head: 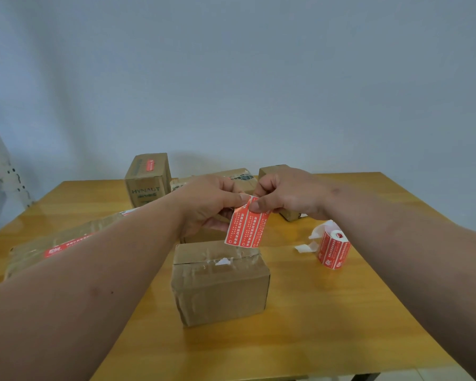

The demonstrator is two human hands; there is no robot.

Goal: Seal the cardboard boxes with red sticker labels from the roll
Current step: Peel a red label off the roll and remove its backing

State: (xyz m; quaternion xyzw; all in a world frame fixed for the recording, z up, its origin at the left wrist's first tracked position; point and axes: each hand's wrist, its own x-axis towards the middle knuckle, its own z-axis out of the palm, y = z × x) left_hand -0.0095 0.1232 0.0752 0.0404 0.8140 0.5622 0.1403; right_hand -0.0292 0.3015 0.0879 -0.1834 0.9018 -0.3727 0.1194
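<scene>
Left hand (209,207) and right hand (283,195) both pinch the top edge of a red sticker sheet (246,225), thumbs and fingers closed on it, sheet hanging down. Directly below the hands: cardboard box (220,284) on the table (313,325). Sticker roll (331,250) stands below and right of the right hand, apart from it.

Arms: both bare from forearm to wrist; no sleeves in view.
Left hand (206,204): bare, ungloved; no ring or watch seen.
Right hand (286,193): bare, ungloved; wrist carries no band.
</scene>
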